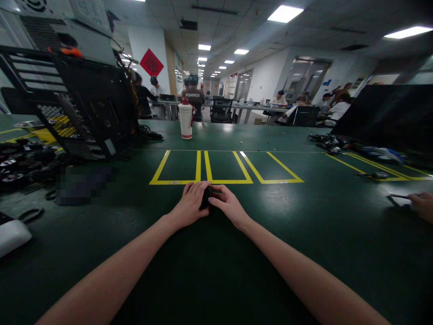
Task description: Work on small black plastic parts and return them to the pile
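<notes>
A small black object (205, 198) rests at the middle of the dark green table (203, 271), held between my two hands; its kind I cannot make out. My left hand (191, 202) is wrapped over its left side, fingers closed round it. From the right, my right hand (228, 204) grips its other side with thumb and fingertips. Just beyond the hands, yellow tape (230, 181) marks several rectangles on the tabletop. Much of the black object is hidden by my fingers.
A black computer case (98, 108) stands at the left beside tangled cables (20, 167). A white bottle with a red lid (186, 119) stands farther back. At the right edge, another person's hand (422, 205) holds a thin dark item. A white object (13, 237) lies near left.
</notes>
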`<state>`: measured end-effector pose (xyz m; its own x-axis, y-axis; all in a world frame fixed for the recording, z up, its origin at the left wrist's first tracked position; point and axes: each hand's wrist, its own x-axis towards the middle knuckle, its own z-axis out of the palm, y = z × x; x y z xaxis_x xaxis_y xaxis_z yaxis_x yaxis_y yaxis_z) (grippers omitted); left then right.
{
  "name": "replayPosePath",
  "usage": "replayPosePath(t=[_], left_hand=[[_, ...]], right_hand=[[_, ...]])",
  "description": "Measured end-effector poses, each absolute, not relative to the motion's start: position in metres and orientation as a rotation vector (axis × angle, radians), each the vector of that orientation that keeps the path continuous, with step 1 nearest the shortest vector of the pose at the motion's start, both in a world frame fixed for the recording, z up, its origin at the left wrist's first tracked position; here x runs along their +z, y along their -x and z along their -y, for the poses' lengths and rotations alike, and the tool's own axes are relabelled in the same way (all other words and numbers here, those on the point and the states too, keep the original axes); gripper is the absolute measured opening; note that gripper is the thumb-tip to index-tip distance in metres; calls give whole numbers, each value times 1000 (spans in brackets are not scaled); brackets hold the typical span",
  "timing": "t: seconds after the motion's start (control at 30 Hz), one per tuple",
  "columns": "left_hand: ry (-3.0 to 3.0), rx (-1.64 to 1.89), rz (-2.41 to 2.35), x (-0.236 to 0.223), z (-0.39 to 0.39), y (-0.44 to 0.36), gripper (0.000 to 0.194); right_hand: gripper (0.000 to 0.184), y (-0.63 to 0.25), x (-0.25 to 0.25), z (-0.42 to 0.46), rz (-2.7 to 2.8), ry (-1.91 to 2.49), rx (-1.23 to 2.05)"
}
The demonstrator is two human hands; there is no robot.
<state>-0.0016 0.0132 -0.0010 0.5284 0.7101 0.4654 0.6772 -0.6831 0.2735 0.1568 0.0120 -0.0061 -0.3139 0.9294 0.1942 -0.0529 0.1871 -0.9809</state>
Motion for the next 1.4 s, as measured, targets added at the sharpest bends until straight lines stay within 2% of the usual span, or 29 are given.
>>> replayPosePath(t=[0.23,0.5,0.87,1.1,1.4], left_hand=[[-2697,868,-1224,-3,-14,2,63],[-2690,856,-1233,-1,-13,2,62],[-2697,849,-1236,-1,-14,2,63],[-2707,842,-1237,0,-13,1,61],[-2695,841,-1237,-1,-13,3,62]], right_hand=[[23,-155,-5,-9,1489,828,1292],[35,-158,-8,-14,1518,832,1309],[21,-156,-5,-10,1507,797,1302],[35,-157,-6,-13,1542,841,1284],[23,-156,-5,-10,1483,795,1321]])
